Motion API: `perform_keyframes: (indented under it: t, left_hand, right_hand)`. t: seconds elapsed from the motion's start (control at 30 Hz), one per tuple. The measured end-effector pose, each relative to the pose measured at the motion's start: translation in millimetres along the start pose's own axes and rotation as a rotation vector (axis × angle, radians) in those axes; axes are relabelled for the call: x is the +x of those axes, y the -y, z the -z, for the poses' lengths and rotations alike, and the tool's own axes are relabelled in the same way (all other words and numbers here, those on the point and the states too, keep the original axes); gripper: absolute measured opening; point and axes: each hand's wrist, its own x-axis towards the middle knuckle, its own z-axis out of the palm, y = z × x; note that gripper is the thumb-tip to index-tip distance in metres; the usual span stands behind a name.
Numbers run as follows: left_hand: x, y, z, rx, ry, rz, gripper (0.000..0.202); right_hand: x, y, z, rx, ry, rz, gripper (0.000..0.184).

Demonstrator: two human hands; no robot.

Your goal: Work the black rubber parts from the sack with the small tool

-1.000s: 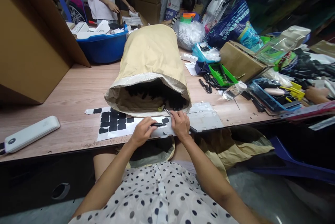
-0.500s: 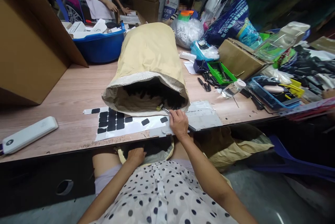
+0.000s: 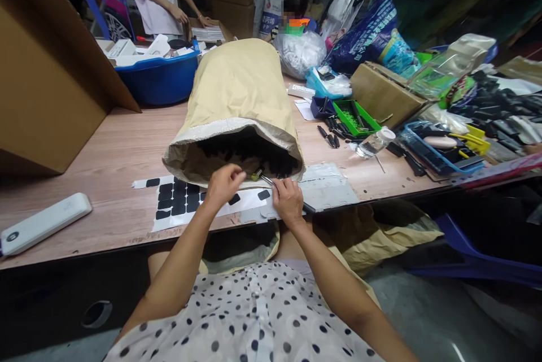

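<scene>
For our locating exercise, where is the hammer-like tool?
Near the head view's centre, the tool is in the right hand, by the mouth of the sack.

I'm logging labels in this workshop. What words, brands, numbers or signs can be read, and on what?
"丙烯": white sack; character before it blurred, small print by the red logo unreadable.
"PP": same sack, below.
"公司": blue bag; rest too blurred.
White box: print too small.

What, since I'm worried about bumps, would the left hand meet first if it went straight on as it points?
Probably the yellowish tool head, just ahead of the left hand, at the mouth of the sack; depth is unclear, so the hand could pass above.
</scene>
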Motion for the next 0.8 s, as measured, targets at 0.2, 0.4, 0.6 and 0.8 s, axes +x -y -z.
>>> perform_keyframes:
  t: [0.2,0.4,0.6,0.8]
  left_hand:
    - [76.8,6.2,-8.6,0.233,-0.188,0.173,0.036]
    - [69.4,13.0,-4.7,0.198,-0.121,0.224,0.036]
    - [5.9,35.1,-13.1,0.108,-0.093,-0.181,0.025]
    - [-26.6,45.6,-42.3,0.0,0.006,-0.435,0.018]
  right_hand:
    - [0.4,2.4,-0.6,-0.013,0.018,-0.007,0.024]
    - [0.5,4.6,1.1,-0.01,0.025,-0.027,0.024]
    - [0.3,6.7,3.2,-0.025,0.032,-0.048,0.024]
    - [0.5,7.6,4.6,-0.02,0.058,-0.067,0.025]
